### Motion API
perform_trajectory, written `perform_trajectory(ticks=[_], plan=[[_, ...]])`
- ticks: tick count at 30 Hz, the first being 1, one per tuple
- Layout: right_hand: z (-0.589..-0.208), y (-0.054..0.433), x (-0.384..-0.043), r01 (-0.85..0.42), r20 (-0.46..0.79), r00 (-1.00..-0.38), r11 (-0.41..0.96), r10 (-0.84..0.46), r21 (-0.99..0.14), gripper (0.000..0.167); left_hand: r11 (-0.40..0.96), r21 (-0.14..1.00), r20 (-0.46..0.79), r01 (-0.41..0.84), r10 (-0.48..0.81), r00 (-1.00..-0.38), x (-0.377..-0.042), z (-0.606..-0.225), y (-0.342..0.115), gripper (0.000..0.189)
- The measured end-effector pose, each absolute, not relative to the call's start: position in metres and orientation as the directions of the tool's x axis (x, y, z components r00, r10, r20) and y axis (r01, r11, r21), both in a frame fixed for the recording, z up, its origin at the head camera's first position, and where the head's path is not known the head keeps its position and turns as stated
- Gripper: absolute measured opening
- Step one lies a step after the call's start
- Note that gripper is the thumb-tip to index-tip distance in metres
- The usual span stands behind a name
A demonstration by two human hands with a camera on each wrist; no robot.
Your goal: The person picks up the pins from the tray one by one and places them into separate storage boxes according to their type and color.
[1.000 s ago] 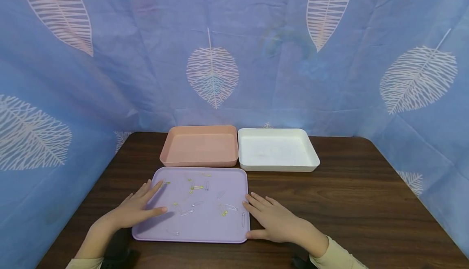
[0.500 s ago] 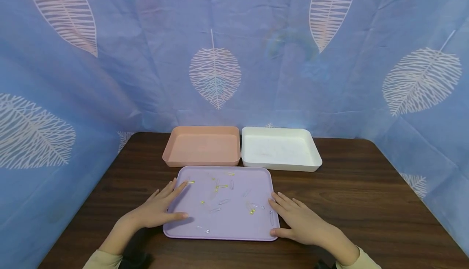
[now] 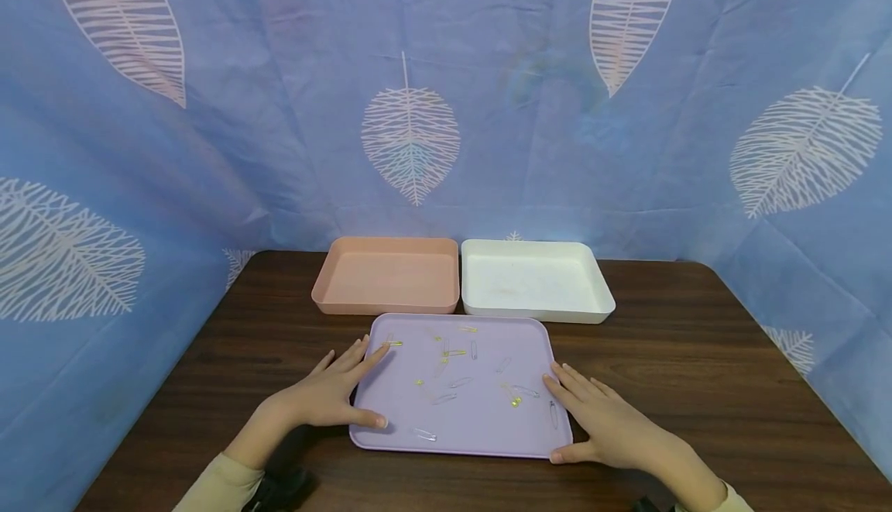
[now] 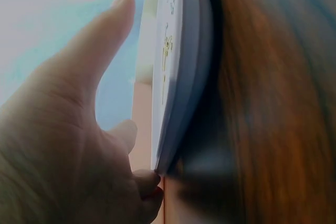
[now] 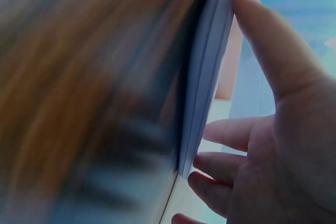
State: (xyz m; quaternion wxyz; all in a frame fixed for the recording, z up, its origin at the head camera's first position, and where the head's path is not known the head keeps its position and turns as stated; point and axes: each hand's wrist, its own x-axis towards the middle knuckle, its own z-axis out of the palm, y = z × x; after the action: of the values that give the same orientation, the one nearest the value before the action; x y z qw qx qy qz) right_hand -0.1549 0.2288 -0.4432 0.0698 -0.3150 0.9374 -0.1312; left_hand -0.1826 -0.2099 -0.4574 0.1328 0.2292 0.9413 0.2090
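A shallow lilac tray point(image 3: 481, 431) lies on the table between both hands, with several safety pins scattered over it. Some of these are yellow pins point(image 3: 454, 353), others silver pins point(image 3: 425, 434). My left hand point(image 3: 324, 397) is at the tray's left side, fingers spread and thumb reaching over the near left corner. At the opposite side, my right hand point(image 3: 613, 427) has its straight fingertips along the right rim and its thumb at the near right corner. The right wrist view shows the thumb point(image 5: 281, 43) against the tray's edge point(image 5: 210, 51).
Behind the lilac tray, a deeper pink tray point(image 3: 390, 283) and a white tray point(image 3: 533, 283) stand side by side. A dark wooden table point(image 3: 697, 357) carries everything. Blue leaf-printed cloth point(image 3: 502, 148) hangs around its back and sides.
The lilac tray, with its pins, has slid to the right across the table, both hands travelling along at its sides. The pink and white trays stay behind it.
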Motion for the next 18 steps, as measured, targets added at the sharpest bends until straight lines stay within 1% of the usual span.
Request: perform_trajectory(ticks=[5,11,18], plan=[[-0.443,0.244,-0.157,-0.569,-0.042,-0.795,0.768,-0.605,-0.295,0.107,0.809,0.425,-0.195,0.405,0.519,-0.832,-0.185,-0.456,-0.200,0.112],[-0.439,0.254,-0.161,-0.564,-0.060,-0.793,0.768,-0.606,-0.304,0.111,0.800,0.427,-0.235,0.421,0.548,-0.803,-0.186,-0.453,-0.190,0.120],[-0.436,0.256,-0.163,-0.561,-0.067,-0.792,0.767,-0.606,-0.311,0.111,0.802,0.409,-0.228,0.435,0.552,-0.802,-0.186,-0.453,-0.187,0.123]])
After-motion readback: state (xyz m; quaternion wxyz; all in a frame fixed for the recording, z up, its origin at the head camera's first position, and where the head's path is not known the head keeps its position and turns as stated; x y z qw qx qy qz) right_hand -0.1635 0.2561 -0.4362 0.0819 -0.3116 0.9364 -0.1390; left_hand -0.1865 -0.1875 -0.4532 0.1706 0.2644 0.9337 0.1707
